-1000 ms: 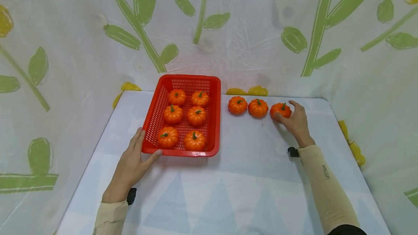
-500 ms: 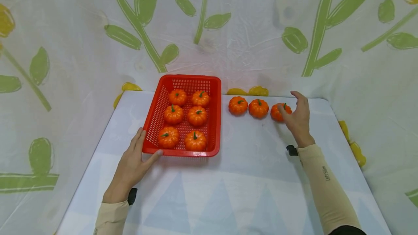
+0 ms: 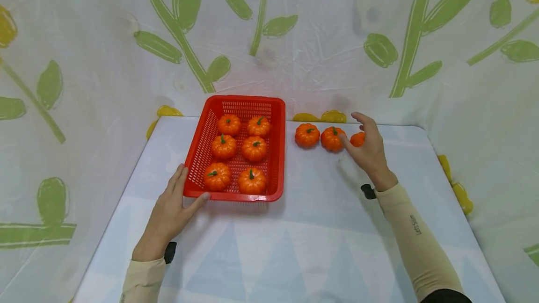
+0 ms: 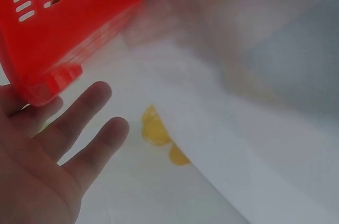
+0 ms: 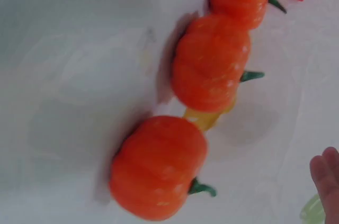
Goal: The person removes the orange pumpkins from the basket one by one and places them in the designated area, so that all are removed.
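A red plastic basket (image 3: 279, 153) holds several small orange pumpkins with green stems. My left hand (image 3: 168, 209) lies at its near left corner, thumb along the front rim and fingers against the side. In the left wrist view those fingers (image 4: 87, 107) are spread and nearly straight beside the basket (image 4: 63, 28). Right of the basket, three more pumpkins stand in a row: left (image 3: 307, 135), middle (image 3: 331, 139) and right (image 3: 357, 139). My right hand (image 3: 369, 151) hovers over the right one, partly hiding it, fingers spread, holding nothing. Its thumb overlaps the middle pumpkin.
The white table (image 3: 269, 256) with pale blue triangles extends in front of the basket and row. A flower-patterned curtain (image 3: 320, 60) hangs right behind the table's back edge and along both sides. A dark band (image 3: 368, 191) sits at the right wrist.
My right hand has let go of the right pumpkin, lifted with fingers opening, and moved left toward the middle pumpkin. The left hand and basket have stayed in place.
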`<state>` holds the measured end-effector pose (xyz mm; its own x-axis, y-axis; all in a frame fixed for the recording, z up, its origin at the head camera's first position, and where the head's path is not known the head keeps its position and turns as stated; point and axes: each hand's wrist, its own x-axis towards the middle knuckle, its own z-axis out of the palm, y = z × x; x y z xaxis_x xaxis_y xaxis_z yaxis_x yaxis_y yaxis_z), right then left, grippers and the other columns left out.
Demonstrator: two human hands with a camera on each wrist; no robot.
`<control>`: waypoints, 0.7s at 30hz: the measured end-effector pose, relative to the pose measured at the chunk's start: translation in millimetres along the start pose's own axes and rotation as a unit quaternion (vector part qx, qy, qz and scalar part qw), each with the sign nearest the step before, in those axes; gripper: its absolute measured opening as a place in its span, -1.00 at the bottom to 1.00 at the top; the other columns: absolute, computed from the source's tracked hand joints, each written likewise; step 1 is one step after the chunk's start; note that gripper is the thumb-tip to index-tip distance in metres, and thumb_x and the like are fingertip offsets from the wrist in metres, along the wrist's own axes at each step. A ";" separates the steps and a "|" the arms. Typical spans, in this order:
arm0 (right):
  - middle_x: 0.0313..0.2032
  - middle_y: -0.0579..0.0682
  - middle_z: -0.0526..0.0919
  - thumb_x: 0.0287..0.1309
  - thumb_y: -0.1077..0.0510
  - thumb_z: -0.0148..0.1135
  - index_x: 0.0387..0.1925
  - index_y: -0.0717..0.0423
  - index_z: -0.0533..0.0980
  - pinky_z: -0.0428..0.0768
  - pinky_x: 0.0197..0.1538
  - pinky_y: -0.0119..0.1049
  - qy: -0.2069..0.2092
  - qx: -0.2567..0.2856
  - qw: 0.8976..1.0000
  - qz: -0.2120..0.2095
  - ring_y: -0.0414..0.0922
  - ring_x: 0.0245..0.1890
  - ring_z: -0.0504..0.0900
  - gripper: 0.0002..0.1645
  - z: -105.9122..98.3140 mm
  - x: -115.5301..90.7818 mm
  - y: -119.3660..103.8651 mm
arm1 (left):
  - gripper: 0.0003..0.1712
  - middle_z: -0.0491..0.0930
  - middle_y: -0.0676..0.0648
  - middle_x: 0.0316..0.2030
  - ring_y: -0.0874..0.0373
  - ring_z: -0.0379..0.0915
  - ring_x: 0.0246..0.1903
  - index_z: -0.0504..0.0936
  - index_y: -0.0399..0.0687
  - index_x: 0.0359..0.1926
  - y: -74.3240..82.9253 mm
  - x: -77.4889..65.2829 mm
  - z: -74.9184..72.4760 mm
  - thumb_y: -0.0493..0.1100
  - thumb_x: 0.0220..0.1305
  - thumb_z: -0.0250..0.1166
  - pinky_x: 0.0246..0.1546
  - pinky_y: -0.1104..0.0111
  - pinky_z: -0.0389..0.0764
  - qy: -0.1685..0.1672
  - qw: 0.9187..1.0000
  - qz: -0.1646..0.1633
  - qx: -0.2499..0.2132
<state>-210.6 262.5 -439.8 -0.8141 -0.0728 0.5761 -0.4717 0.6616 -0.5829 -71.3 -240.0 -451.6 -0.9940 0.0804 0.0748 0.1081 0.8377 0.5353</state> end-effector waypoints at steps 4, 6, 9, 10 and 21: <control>0.32 0.13 0.45 0.02 0.31 0.56 0.36 0.25 0.36 0.46 0.24 0.12 -0.015 0.013 0.999 -0.042 0.10 0.30 0.41 -0.13 4.7 2.1 -8.9 | 0.19 -0.10 -0.22 0.59 -0.41 0.11 0.41 -0.09 -0.23 0.61 0.5 0.1 0.0 0.36 0.31 0.27 0.27 -0.31 0.27 -0.001 1.000 -0.002 0.000; 0.33 0.12 0.45 0.02 0.31 0.56 0.37 0.24 0.35 0.47 0.24 0.10 -0.025 0.014 0.998 -0.058 0.09 0.31 0.41 -0.11 7.1 2.1 -12.9 | 0.20 -0.10 -0.22 0.59 -0.41 0.11 0.41 -0.09 -0.23 0.61 0.1 0.1 0.5 0.37 0.31 0.27 0.27 -0.31 0.26 -0.002 1.000 -0.003 0.001; 0.34 0.09 0.43 0.02 0.27 0.56 0.37 0.22 0.35 0.46 0.26 0.05 -0.043 0.022 0.996 -0.069 0.07 0.34 0.38 -0.11 11.4 2.0 -19.3 | 0.21 -0.10 -0.23 0.59 -0.41 0.10 0.41 -0.09 -0.23 0.61 -1.0 0.1 1.6 0.37 0.30 0.28 0.27 -0.31 0.26 0.001 1.000 -0.002 0.003; 0.34 0.08 0.43 0.02 0.25 0.56 0.37 0.22 0.35 0.45 0.28 0.03 -0.049 0.025 0.996 -0.070 0.05 0.35 0.38 -0.11 12.9 2.1 -21.9 | 0.21 -0.10 -0.23 0.59 -0.41 0.11 0.41 -0.09 -0.23 0.61 -1.2 0.1 1.7 0.37 0.30 0.28 0.27 -0.31 0.27 0.001 1.000 -0.002 0.004; 0.28 0.12 0.49 0.05 0.18 0.55 0.35 0.21 0.38 0.45 0.32 0.03 -0.107 0.051 0.989 -0.087 0.06 0.27 0.44 -0.15 29.5 2.2 -44.9 | 0.20 -0.11 -0.21 0.59 -0.42 0.12 0.40 -0.08 -0.23 0.61 -1.5 -0.5 1.6 0.37 0.31 0.27 0.27 -0.31 0.27 0.004 1.000 -0.002 0.002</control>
<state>-201.3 210.6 -429.2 -0.7651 -0.3425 0.5452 -0.6343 0.5465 -0.5468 -71.0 -240.4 -453.8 -0.9941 0.0732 0.0797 0.1046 0.8404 0.5318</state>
